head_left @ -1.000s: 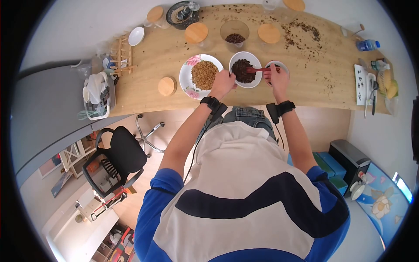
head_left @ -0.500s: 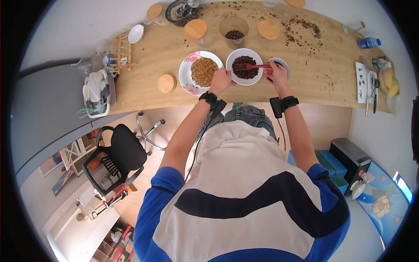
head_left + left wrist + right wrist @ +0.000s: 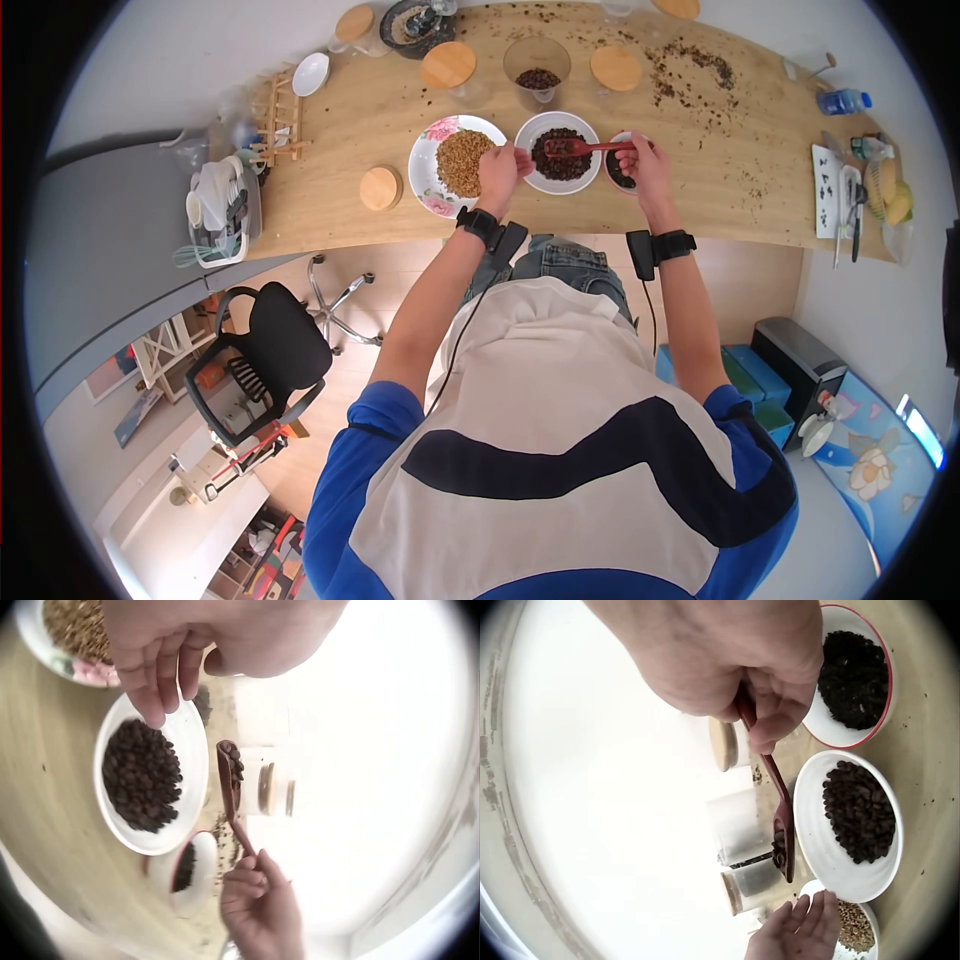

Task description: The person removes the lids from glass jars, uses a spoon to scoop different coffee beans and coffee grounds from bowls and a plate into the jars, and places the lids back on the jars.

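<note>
My right hand [image 3: 650, 170] pinches the handle of a dark red scoop [image 3: 782, 844], raised above a white bowl [image 3: 814, 829] of dark brown beans [image 3: 859, 814] that look like coffee beans. A few of those beans lie in the scoop. Beside the bowl's left rim, my left hand [image 3: 500, 178] is held up with loosely extended fingers and nothing in them. It overlaps the edge of a floral plate [image 3: 424, 182] heaped with golden-brown grains [image 3: 464, 160]. Under my right hand stands a red-rimmed white bowl [image 3: 826, 724] holding dark, flaky bits [image 3: 853, 679].
Behind the bowls stand a clear container [image 3: 520, 65] with some beans and wooden-lidded jars [image 3: 448, 66]. A round wooden lid [image 3: 381, 188] lies at left. Dark crumbs [image 3: 695, 75] are scattered at the back right. A mortar [image 3: 415, 30] stands at the back left.
The scoop has come up out of the beans, carrying some. My left hand has let go of the white bowl's rim and moved slightly left, its fingers loosened.
</note>
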Motion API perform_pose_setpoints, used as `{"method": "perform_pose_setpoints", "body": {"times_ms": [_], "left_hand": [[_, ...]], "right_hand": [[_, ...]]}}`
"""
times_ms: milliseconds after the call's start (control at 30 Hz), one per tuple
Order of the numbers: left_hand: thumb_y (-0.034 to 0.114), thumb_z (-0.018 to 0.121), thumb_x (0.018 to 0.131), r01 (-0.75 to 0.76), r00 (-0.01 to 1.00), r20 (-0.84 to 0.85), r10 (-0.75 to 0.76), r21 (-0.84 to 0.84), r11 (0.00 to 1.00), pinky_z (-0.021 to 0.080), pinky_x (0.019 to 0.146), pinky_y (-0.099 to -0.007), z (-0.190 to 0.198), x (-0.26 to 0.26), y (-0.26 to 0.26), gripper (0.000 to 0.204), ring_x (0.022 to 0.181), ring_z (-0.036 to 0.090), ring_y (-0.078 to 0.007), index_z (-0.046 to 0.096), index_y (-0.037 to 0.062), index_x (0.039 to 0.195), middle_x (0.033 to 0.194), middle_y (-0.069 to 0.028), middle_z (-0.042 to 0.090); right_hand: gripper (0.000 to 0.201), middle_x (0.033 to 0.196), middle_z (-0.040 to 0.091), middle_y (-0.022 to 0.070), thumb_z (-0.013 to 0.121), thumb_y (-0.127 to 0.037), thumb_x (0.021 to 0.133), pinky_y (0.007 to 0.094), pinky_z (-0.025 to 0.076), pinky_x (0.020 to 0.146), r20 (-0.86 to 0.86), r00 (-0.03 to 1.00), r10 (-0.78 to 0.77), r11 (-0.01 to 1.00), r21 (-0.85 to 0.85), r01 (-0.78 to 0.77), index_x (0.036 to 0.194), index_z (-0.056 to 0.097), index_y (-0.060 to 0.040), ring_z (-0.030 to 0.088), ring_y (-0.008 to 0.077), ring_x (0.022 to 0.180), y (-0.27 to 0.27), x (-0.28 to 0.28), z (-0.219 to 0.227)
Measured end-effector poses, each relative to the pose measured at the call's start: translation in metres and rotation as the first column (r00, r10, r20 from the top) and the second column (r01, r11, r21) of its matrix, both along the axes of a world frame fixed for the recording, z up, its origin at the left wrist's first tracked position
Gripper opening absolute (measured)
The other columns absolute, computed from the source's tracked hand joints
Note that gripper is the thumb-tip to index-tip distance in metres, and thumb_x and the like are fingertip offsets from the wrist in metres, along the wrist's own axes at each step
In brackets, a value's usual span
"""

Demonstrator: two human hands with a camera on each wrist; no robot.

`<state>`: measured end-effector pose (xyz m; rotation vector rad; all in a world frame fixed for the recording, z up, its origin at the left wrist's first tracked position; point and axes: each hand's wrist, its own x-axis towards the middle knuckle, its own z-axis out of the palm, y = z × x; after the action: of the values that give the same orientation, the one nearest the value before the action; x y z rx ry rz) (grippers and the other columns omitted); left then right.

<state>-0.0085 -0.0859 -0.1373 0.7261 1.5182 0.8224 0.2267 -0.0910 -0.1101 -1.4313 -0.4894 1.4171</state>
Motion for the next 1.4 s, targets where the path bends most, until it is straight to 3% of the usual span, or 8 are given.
{"method": "perform_pose_setpoints", "body": {"times_ms": [67,300,667,1033,1167,1267,1367,1400], "left_hand": [[0.024,0.034,0.092,-0.235,0.744,0.584,0.325,-0.227,0.945,0.050,0.082,-0.0374,0.010,0.011,0.001,0.038,0.090,0.059,-0.0279,0.052,-0.0089,0.097,0.095,-0.0196,0.058],[0.020,0.024,0.090,-0.348,0.173,0.877,0.449,-0.372,0.860,0.039,0.096,-0.0421,0.054,0.048,0.025,0.042,0.102,0.051,-0.0346,0.049,-0.0108,0.104,0.104,-0.0222,0.053],[0.021,0.022,0.090,-0.498,0.027,0.910,0.414,-0.347,0.795,0.041,0.096,-0.0426,0.096,0.056,0.090,0.045,0.110,0.048,-0.0355,0.047,-0.0130,0.106,0.115,-0.0235,0.050],[0.025,0.023,0.090,-0.547,0.536,0.813,0.226,0.132,0.827,0.031,0.105,-0.0391,0.083,0.019,0.131,0.050,0.114,0.045,-0.0336,0.042,-0.0151,0.114,0.122,-0.0267,0.045],[0.021,0.025,0.088,-0.569,0.533,0.808,0.253,0.121,0.814,0.032,0.105,-0.0395,0.078,0.005,0.122,0.048,0.118,0.042,-0.0338,0.043,-0.0148,0.115,0.122,-0.0271,0.045],[0.022,0.028,0.088,-0.565,0.504,0.799,0.327,0.018,0.825,0.037,0.100,-0.0383,0.076,-0.006,0.110,0.044,0.113,0.046,-0.0330,0.047,-0.0128,0.107,0.117,-0.0256,0.048],[0.024,0.034,0.087,-0.481,0.629,0.680,0.376,-0.039,0.876,0.045,0.087,-0.0353,0.061,-0.019,0.097,0.036,0.095,0.056,-0.0267,0.052,-0.0064,0.097,0.101,-0.0211,0.057],[0.025,0.038,0.086,-0.268,0.811,0.541,0.220,0.010,0.963,0.048,0.076,-0.0333,0.049,-0.029,0.092,0.033,0.080,0.057,-0.0231,0.054,-0.0038,0.092,0.089,-0.0172,0.060]], "right_hand": [[0.023,0.066,0.061,0.0072,0.053,-0.023,0.089,0.0211,0.042,0.044,0.015,1.000,-0.007,1.000,0.003,0.007,0.083,0.056,-0.0012,0.053,0.0096,0.050,0.000,-0.003,0.016],[0.024,0.066,0.060,0.0087,0.055,-0.023,0.088,0.0220,0.040,0.045,0.012,0.999,-0.052,0.993,0.105,0.050,0.081,0.053,-0.0010,0.053,0.0109,0.052,0.006,-0.017,0.064],[0.023,0.069,0.061,0.0112,0.056,-0.022,0.088,0.0241,0.042,0.050,-0.036,0.991,-0.125,0.973,0.189,0.130,0.083,0.053,0.0010,0.054,0.0131,0.053,0.045,-0.036,0.088],[0.026,0.070,0.061,0.0099,0.054,-0.022,0.089,0.0244,0.047,0.052,0.026,0.964,-0.264,0.927,0.284,0.246,0.084,0.055,0.0033,0.057,0.0133,0.057,0.082,-0.040,0.081],[0.022,0.072,0.061,0.0088,0.055,-0.019,0.089,0.0243,0.048,0.054,0.136,0.972,-0.190,0.913,0.390,0.124,0.090,0.056,0.0030,0.058,0.0120,0.060,0.086,-0.043,0.057],[0.021,0.074,0.061,0.0063,0.056,-0.018,0.089,0.0236,0.047,0.055,0.318,0.943,-0.098,0.878,0.474,-0.069,0.093,0.056,0.0026,0.056,0.0101,0.062,0.081,-0.050,0.058],[0.020,0.074,0.060,0.0042,0.056,-0.018,0.089,0.0227,0.046,0.057,0.458,0.884,-0.091,0.838,0.515,-0.180,0.093,0.057,0.0021,0.055,0.0087,0.063,0.070,-0.055,0.072],[0.020,0.075,0.060,0.0034,0.055,-0.018,0.089,0.0221,0.045,0.057,0.469,0.876,-0.117,0.824,0.538,-0.178,0.093,0.057,0.0017,0.055,0.0082,0.063,0.065,-0.055,0.074]]}}
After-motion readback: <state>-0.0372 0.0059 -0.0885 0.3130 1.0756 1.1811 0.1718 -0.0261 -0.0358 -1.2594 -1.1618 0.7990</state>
